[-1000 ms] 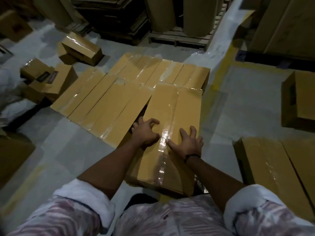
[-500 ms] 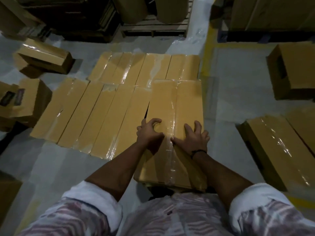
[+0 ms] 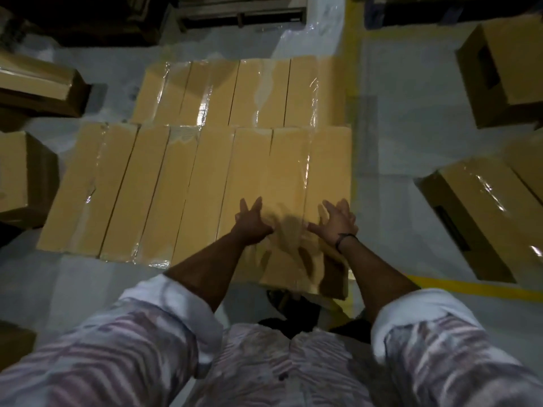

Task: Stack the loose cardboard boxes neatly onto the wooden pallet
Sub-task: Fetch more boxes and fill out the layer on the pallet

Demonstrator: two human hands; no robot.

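Both hands lie flat on top of the long taped box (image 3: pixel 293 171) at the right end of the near row. The left hand (image 3: pixel 251 223) and right hand (image 3: pixel 335 221) are side by side towards its near end, fingers spread and straight, gripping nothing, though blurred. The box lies against its left neighbour (image 3: pixel 202 186), and its near end juts out past the row. A far row (image 3: pixel 235 92) lies beyond. Loose boxes (image 3: pixel 482 218) lie on the grey floor (image 3: pixel 396 113) to the right.
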